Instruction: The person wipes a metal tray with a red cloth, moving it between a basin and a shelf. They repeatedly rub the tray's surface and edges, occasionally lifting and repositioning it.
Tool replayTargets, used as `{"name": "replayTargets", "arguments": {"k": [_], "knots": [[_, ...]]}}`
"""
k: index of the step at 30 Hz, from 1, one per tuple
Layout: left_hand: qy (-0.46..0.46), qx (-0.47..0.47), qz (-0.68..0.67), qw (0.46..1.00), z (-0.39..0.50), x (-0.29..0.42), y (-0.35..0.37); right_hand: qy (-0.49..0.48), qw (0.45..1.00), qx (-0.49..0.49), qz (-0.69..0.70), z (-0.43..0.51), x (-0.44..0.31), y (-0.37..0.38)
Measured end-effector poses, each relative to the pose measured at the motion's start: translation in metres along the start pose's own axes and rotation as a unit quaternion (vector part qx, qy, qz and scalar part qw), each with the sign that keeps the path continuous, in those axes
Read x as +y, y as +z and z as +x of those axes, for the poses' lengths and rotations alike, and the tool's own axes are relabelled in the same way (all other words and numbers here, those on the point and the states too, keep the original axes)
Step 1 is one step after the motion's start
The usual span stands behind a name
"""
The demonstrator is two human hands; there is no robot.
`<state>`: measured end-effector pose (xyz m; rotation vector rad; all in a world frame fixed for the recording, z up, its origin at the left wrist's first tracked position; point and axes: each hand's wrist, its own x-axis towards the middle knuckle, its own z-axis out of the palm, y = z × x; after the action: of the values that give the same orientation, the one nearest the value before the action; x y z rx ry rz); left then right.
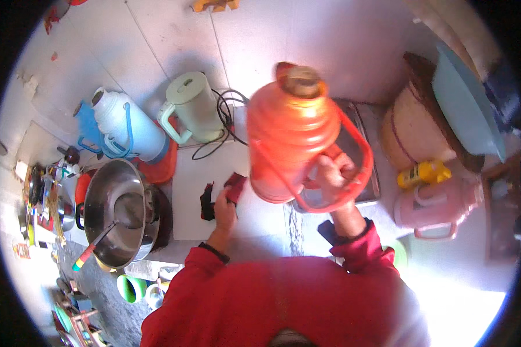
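My right hand grips the side handle of an orange-red thermos flask, held up above the worktop. A cork shows at its mouth, and its hooped carrying handle hangs around my wrist area. My left hand pinches a folded dark red cloth over a white board. Beside that hand is a black and dark red piece, perhaps more cloth; I cannot tell whether they join.
Behind stand a pale green electric kettle with a black cord and a light blue thermos flask. A steel wok with a ladle is at left. A pink thermos flask, yellow bottle and blue basin are at right.
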<state>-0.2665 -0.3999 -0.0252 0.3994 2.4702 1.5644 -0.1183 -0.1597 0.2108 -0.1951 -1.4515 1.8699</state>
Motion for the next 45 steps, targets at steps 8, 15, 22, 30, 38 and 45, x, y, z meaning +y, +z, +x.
{"name": "replayTargets", "arguments": {"k": [8, 15, 22, 30, 38, 45], "knots": [[-0.116, -0.003, -0.529, 0.840, -0.002, 0.055, -0.130, 0.036, 0.998, -0.016, 0.055, -0.074, 0.045, 0.093], [0.064, -0.053, -0.354, 0.932, -0.010, 0.048, -0.121, 0.047, 0.997, -0.038, 0.044, -0.077, 0.053, 0.133], [0.018, -0.167, -0.145, 0.975, -0.031, -0.049, -0.092, 0.028, 0.999, -0.037, 0.028, -0.067, 0.066, 0.135], [0.068, -0.096, 0.203, 0.972, -0.069, -0.033, -0.076, 0.061, 0.983, -0.027, -0.170, -0.114, 0.129, 0.025], [0.060, -0.118, 0.187, 0.973, -0.092, -0.027, -0.031, 0.384, 0.838, 0.184, -0.341, -0.133, 0.149, -0.196], [0.136, -0.100, 0.196, 0.966, -0.096, -0.050, -0.016, 0.222, 0.759, 0.064, -0.609, -0.117, 0.157, -0.223]]}}
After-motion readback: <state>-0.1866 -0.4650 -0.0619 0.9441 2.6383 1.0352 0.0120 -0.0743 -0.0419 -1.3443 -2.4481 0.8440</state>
